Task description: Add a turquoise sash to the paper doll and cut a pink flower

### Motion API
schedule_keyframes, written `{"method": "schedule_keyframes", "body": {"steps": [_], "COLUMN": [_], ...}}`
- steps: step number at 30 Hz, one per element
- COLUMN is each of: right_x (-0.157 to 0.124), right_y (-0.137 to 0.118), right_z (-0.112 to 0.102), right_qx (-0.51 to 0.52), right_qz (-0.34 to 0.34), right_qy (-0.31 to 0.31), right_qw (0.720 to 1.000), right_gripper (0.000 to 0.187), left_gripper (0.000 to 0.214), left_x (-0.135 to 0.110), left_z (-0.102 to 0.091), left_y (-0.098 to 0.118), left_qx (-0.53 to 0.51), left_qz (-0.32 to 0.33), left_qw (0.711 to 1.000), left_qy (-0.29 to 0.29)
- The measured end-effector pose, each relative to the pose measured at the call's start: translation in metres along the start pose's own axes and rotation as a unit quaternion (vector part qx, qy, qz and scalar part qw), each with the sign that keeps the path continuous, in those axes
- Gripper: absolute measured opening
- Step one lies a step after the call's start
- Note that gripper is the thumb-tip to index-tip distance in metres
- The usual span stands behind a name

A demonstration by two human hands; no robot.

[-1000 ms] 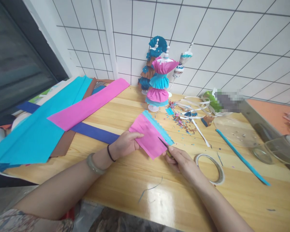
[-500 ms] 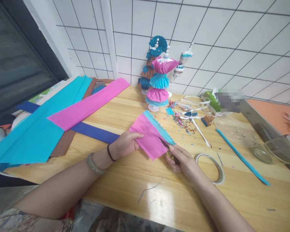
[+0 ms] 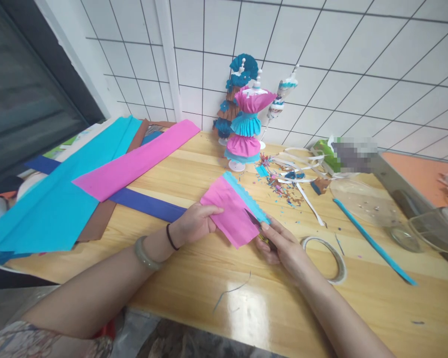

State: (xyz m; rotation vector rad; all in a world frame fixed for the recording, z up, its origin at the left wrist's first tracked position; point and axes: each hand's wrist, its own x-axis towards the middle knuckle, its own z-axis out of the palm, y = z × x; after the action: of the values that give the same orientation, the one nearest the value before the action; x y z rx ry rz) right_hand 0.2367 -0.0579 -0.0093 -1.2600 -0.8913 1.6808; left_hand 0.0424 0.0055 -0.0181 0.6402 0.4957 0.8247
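Observation:
My left hand [image 3: 196, 223] pinches the left edge of a folded pink crepe paper piece [image 3: 231, 211] with a scalloped cyan strip along its far edge, held just above the wooden table [image 3: 194, 293]. My right hand [image 3: 281, 243] is closed round small scissors [image 3: 256, 223], whose dark blades sit in the paper's right edge. A bangle and a black band are on my left wrist.
Long crepe sheets in cyan [image 3: 56, 199], pink [image 3: 134, 161], dark blue and brown lie at the left. Small paper-dressed mannequins [image 3: 246, 127] stand by the tiled wall. Paper scraps [image 3: 283, 186], a tape ring [image 3: 326, 256], a cyan strip [image 3: 373, 243] and a clear lid lie at the right.
The scissor blades have worked a little further into the pink paper's right edge, and my right hand has shifted slightly. My left hand keeps its hold.

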Motion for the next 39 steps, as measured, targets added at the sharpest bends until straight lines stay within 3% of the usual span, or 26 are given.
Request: {"method": "schedule_keyframes", "body": {"steps": [4, 10, 39], "right_x": [-0.0014, -0.0025, -0.0003], "right_y": [-0.0031, -0.0045, 0.0006], "right_z": [0.0023, 0.0040, 0.0007], "right_qx": [0.000, 0.005, -0.036], "right_qz": [-0.005, -0.004, -0.035], "right_qy": [-0.006, -0.001, -0.011], "right_qw": [1.000, 1.000, 0.999], "right_gripper": [0.047, 0.049, 0.039], "left_gripper": [0.030, 0.029, 0.030], "left_x": [-0.0009, -0.0014, -0.0008], "left_z": [0.0018, 0.0047, 0.0049], "left_y": [-0.0003, 0.0005, -0.0006], "left_qx": [0.008, -0.003, -0.012], "left_qz": [-0.007, -0.005, -0.008], "left_qw": [1.000, 1.000, 1.000], "left_qy": [0.027, -0.010, -0.003]}}
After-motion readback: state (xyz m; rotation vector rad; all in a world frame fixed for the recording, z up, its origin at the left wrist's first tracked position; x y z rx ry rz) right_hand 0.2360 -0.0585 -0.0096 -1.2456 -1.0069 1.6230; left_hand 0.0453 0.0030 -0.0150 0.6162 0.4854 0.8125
